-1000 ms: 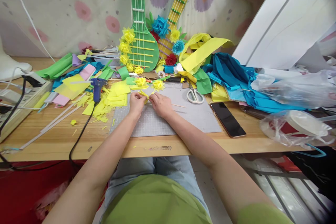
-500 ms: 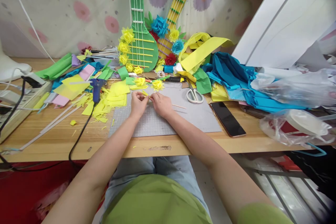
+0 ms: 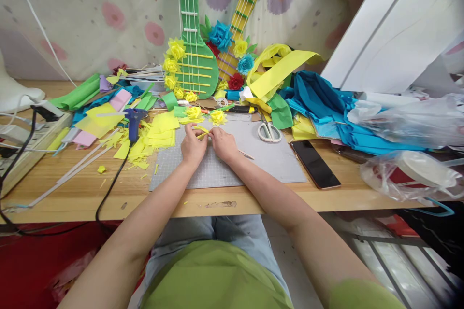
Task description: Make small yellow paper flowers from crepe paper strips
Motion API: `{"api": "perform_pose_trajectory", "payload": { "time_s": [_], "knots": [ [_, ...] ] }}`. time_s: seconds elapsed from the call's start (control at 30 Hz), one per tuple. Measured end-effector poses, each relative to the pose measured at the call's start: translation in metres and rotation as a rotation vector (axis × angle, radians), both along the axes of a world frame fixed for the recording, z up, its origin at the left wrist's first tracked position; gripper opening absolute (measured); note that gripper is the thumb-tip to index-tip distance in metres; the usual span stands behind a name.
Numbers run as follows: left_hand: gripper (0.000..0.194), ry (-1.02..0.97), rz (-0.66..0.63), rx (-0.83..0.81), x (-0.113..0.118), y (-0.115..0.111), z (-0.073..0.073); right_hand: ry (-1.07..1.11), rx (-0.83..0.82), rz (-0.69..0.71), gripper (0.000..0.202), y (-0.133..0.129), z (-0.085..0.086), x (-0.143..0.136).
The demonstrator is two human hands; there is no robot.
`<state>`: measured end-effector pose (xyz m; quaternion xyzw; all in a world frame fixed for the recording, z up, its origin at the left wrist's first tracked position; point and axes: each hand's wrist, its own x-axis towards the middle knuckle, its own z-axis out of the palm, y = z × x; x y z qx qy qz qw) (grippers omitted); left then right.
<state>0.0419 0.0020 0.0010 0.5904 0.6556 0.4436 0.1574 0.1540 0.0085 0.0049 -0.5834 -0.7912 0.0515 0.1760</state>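
Over the grey cutting mat (image 3: 279,164), my left hand (image 3: 194,146) pinches a small yellow paper strip (image 3: 201,130). My right hand (image 3: 224,145) meets it at the strip's right end, fingers closed on the paper. A thin wooden stick (image 3: 246,154) sticks out to the right from beneath my right hand. Two yellow paper flowers (image 3: 218,117) lie just beyond my hands. Cut yellow paper pieces (image 3: 163,130) are heaped left of my left hand. White-handled scissors (image 3: 269,132) rest on the mat's back right.
A blue glue gun (image 3: 134,123) with a black cord stands at the left. A phone (image 3: 315,164) lies right of the mat. Behind are a green paper instrument (image 3: 197,70), a yellow one (image 3: 246,7) and blue paper (image 3: 315,96). A plastic-wrapped cup (image 3: 409,171) is far right.
More of the yellow strip shows between my hands, and my left fingers have shifted around it. The stick by my right hand shows at a different angle.
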Motion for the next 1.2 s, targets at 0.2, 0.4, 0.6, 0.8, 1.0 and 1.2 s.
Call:
{"api": "perform_pose_trajectory", "payload": {
  "time_s": [0.2, 0.4, 0.6, 0.8, 1.0, 1.2],
  "knots": [
    [0.047, 0.079, 0.015, -0.017, 0.0014, -0.0022, 0.0030, -0.010, -0.018, 0.015, 0.027, 0.0015, -0.0019, -0.0013],
    [0.046, 0.086, -0.007, -0.016, -0.0013, -0.0008, 0.0006, -0.002, -0.010, 0.029, 0.027, -0.0002, -0.0017, -0.0021],
    [0.046, 0.043, -0.035, 0.001, -0.0055, 0.0001, -0.0005, 0.024, -0.009, 0.050, 0.025, -0.0020, -0.0006, -0.0017],
    [0.048, 0.048, -0.033, 0.013, -0.0035, 0.0000, -0.0021, -0.040, -0.004, 0.040, 0.027, -0.0019, 0.0016, 0.0004],
    [0.050, 0.038, -0.014, -0.005, -0.0029, 0.0002, -0.0024, -0.117, -0.022, 0.069, 0.026, -0.0024, 0.0014, 0.0015],
    [0.051, 0.052, -0.008, -0.025, -0.0031, -0.0018, -0.0008, -0.140, -0.017, 0.094, 0.026, -0.0031, 0.0011, 0.0006]
  ]
}}
